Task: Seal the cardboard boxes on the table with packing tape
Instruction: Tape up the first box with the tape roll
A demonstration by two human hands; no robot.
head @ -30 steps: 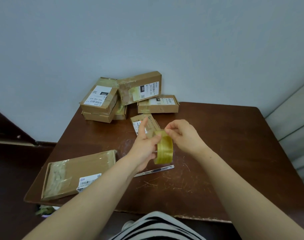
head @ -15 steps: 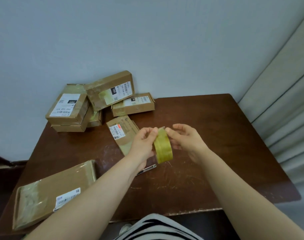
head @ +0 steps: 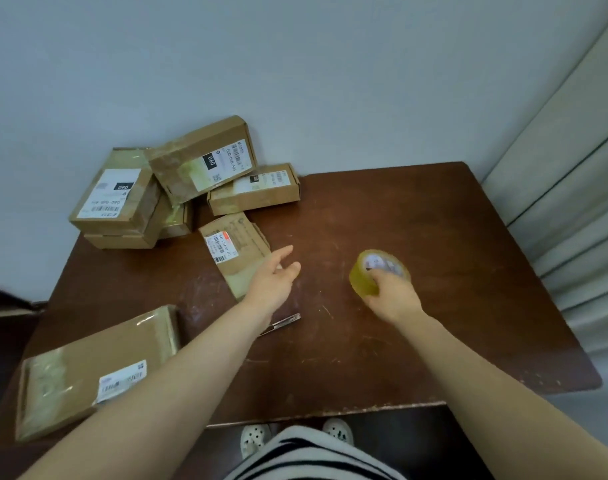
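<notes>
Risk: the free end could be lost against the tape roll, since it is clear and yellowish and no tab is seen, so re-picking would be needed. The roll is gripped by the right hand, fingers curled round it, right of centre on the bench; bench contact cannot be told. The left hand is held open over the small flat box, which could be shoved into the stacked boxes. The metal tool could be knocked by that forearm.

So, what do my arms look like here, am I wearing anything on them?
Both are bare: the left arm and right arm show no sleeves, and no gloves, watch, bracelet or rings are visible. Lower down, a black-and-white striped garment shows.
</notes>
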